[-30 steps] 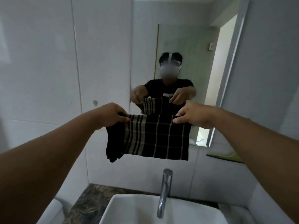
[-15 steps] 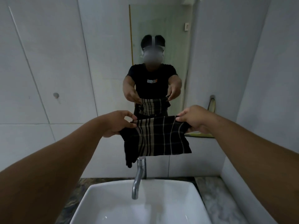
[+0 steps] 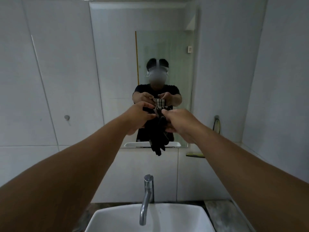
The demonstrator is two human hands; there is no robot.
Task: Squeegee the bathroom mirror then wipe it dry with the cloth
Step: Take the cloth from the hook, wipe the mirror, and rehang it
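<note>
The cloth (image 3: 158, 131), which a second ago was stretched flat between two hands held apart, is now bunched into a dark hanging wad at the centre of the view, in front of the lower part of the mirror (image 3: 117, 56). The left hand (image 3: 138, 117) has closed in from nine o'clock and the right hand (image 3: 179, 122) from three o'clock until they nearly meet; both are curled around the gathered cloth, gripping it, with a striped fold poking up at twelve o'clock and the loose tail dangling toward six o'clock, above the tap (image 3: 147, 195) and basin (image 3: 192, 218). The view has also swung to face the mirror squarely. By my reading, this folding-up makes a pad for wiping, so the drying step looks about to start; the cloth does not appear to touch the glass yet. No squeegee is in sight, and I cannot tell from the glass whether that pass is finished.
</note>
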